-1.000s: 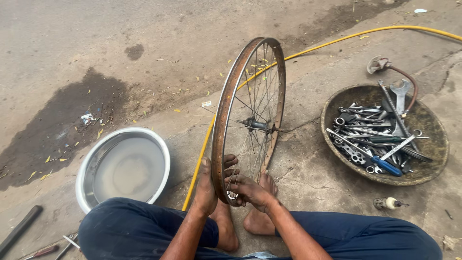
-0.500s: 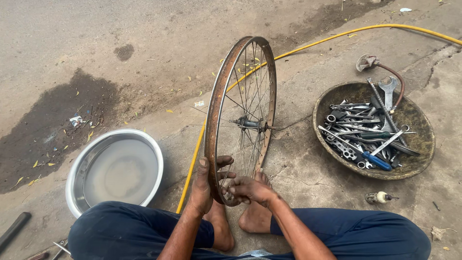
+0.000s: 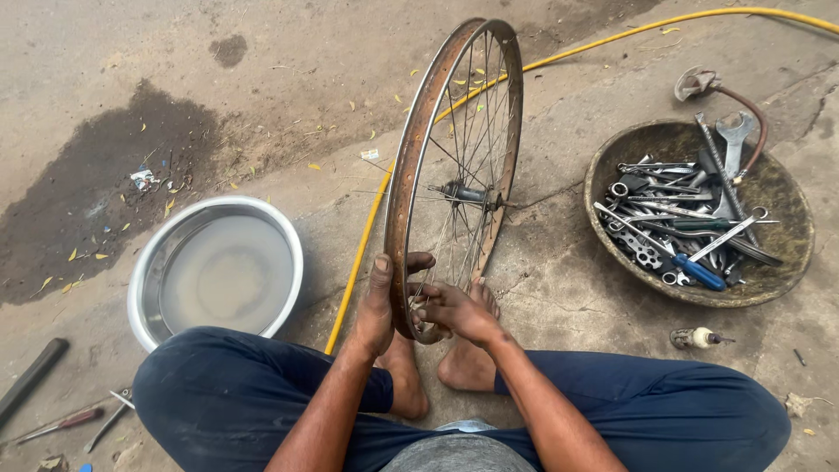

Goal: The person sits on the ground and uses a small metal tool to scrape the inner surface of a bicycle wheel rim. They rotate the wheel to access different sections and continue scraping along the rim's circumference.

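A rusty bicycle wheel rim (image 3: 418, 157) with spokes and a hub (image 3: 463, 193) stands upright on the concrete between my bare feet. My left hand (image 3: 380, 301) grips the rim's near lower edge from the left side. My right hand (image 3: 454, 310) reaches in among the spokes at the bottom of the rim, fingers pinched around a spoke end; what it pinches is too small to make out. I sit cross-legged in dark blue trousers.
A steel basin of water (image 3: 218, 271) sits at the left. A round dish (image 3: 778, 280) full of several spanners and tools lies at the right. A yellow hose (image 3: 358, 262) runs behind the wheel. Hand tools (image 3: 61, 424) lie at the lower left, a small bottle (image 3: 695, 337) at the right.
The view has shifted slightly. Both hands stay at the bottom of the rim, my right hand's fingers working among the spokes.
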